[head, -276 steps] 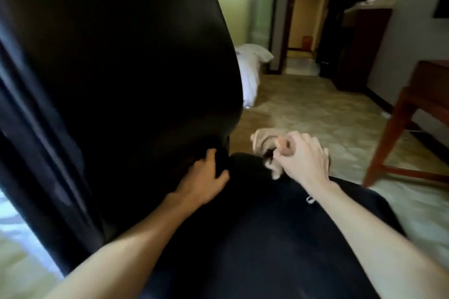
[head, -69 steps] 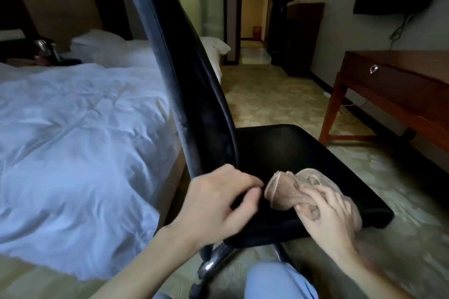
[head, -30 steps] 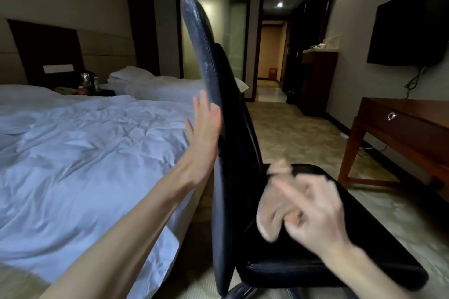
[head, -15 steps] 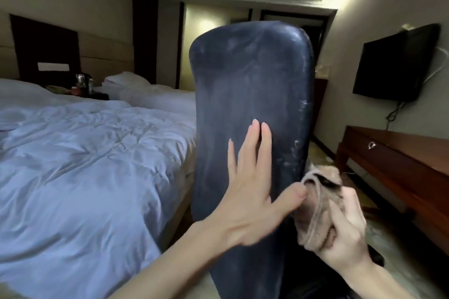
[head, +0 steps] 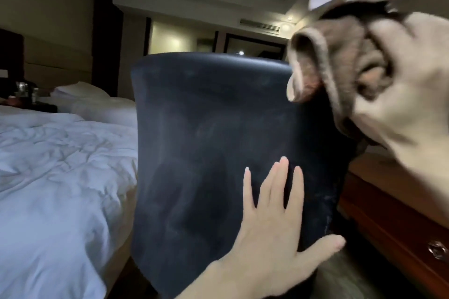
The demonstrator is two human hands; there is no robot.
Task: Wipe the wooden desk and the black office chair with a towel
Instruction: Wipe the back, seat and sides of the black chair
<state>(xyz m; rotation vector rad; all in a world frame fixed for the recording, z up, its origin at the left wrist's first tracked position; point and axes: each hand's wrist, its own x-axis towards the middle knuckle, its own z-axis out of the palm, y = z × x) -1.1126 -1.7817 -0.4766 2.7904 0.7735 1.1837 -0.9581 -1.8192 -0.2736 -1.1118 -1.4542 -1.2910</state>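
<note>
My left hand (head: pixel 274 247) lies flat and spread against the back of the black office chair (head: pixel 206 148) at centre frame, holding nothing. My right hand (head: pixel 408 94), blurred at the upper right, is closed around the bunched towel (head: pixel 325 55) at the backrest's top right corner; I cannot tell whether cloth touches chair. The wooden desk (head: pixel 393 216) is cut off at the lower right. A white bed (head: pixel 60 177) fills the left.

Matt, scuffed black chair back (head: pixel 213 143); fuzzy cloth towel (head: pixel 340 55); glossy wooden desk (head: pixel 393 216).
</note>
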